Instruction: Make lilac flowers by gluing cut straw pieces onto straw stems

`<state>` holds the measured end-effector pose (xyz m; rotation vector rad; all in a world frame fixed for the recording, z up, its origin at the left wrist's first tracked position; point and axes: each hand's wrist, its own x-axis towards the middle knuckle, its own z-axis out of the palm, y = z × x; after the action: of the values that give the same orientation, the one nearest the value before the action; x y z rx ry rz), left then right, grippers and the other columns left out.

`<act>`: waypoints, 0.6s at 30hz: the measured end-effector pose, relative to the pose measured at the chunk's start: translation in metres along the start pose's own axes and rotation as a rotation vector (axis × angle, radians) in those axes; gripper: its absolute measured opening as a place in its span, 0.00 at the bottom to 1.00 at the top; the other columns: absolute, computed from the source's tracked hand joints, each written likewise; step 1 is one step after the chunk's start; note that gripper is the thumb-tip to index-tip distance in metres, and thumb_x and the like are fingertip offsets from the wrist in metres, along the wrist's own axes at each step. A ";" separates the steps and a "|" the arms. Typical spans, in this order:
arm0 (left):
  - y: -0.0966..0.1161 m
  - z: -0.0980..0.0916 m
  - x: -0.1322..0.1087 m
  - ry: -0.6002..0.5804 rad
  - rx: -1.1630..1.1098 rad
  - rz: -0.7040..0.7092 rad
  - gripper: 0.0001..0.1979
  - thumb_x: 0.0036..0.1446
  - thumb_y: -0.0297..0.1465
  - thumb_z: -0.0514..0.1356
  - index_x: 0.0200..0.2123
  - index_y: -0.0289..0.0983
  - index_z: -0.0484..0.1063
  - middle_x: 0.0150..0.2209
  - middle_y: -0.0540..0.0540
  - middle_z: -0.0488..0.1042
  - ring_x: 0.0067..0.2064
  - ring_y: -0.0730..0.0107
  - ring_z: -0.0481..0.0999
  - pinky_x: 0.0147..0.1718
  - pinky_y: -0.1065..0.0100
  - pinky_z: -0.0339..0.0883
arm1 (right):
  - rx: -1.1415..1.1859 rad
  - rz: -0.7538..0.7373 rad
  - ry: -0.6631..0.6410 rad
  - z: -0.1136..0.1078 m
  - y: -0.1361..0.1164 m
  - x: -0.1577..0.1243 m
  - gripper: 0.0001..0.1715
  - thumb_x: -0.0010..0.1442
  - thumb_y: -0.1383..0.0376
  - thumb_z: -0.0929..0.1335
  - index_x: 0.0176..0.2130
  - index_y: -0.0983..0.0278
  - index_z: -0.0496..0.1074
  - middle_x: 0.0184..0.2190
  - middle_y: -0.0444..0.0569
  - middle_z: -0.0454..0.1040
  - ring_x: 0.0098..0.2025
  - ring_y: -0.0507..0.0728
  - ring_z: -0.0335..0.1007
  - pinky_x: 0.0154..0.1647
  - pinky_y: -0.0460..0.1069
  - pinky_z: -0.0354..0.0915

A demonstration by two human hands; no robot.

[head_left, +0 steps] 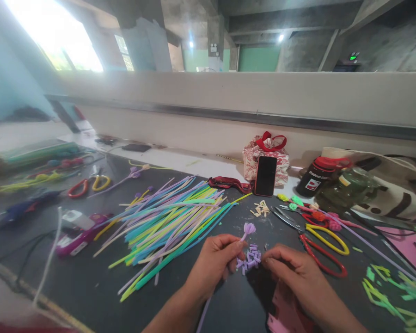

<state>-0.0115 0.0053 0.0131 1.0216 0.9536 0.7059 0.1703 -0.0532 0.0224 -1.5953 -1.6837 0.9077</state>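
My left hand [219,259] pinches a purple pipe-cleaner flower [249,228] by its stem, with the bud above the fingers and the long stem running down below. Beside it on the dark table lies a small heap of cut purple pipe-cleaner pieces [252,260]. My right hand [293,268] is at the right edge of this heap, thumb and fingertips pressed together; whatever they hold is too small or hidden to tell. Under the right forearm a pink object [280,307] shows in part. Short cream pieces [261,209] lie farther back.
Many coloured pipe cleaners [176,226] spread left of my hands. Scissors with red and yellow handles [322,240] lie open on the right, near yellow-green cut pieces [384,286]. A phone [265,175] leans on a patterned bag [251,155]. A purple glue gun [81,238] is far left.
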 end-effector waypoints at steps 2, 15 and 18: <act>0.001 0.000 0.000 0.013 0.052 0.012 0.15 0.45 0.40 0.61 0.27 0.32 0.74 0.15 0.55 0.62 0.14 0.85 0.54 0.13 0.78 0.44 | -0.027 0.018 0.011 -0.008 0.000 -0.009 0.14 0.59 0.61 0.61 0.29 0.62 0.73 0.23 0.43 0.71 0.28 0.52 0.67 0.28 0.43 0.61; -0.002 0.006 0.001 0.071 0.032 -0.004 0.10 0.39 0.34 0.66 0.25 0.34 0.71 0.14 0.56 0.64 0.15 0.83 0.59 0.13 0.80 0.52 | -0.904 -0.163 0.269 0.010 0.059 -0.104 0.28 0.45 0.53 0.70 0.43 0.64 0.71 0.40 0.55 0.74 0.37 0.63 0.72 0.33 0.56 0.70; -0.005 0.006 0.002 0.070 -0.002 -0.003 0.11 0.41 0.34 0.65 0.25 0.33 0.70 0.13 0.56 0.63 0.14 0.83 0.59 0.12 0.80 0.51 | -0.885 -0.186 0.265 0.018 0.064 -0.096 0.20 0.47 0.57 0.69 0.39 0.63 0.73 0.34 0.53 0.75 0.31 0.61 0.73 0.28 0.54 0.69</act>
<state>-0.0045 0.0032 0.0093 0.9996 1.0144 0.7439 0.1968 -0.1484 -0.0393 -1.9186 -2.1153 -0.2070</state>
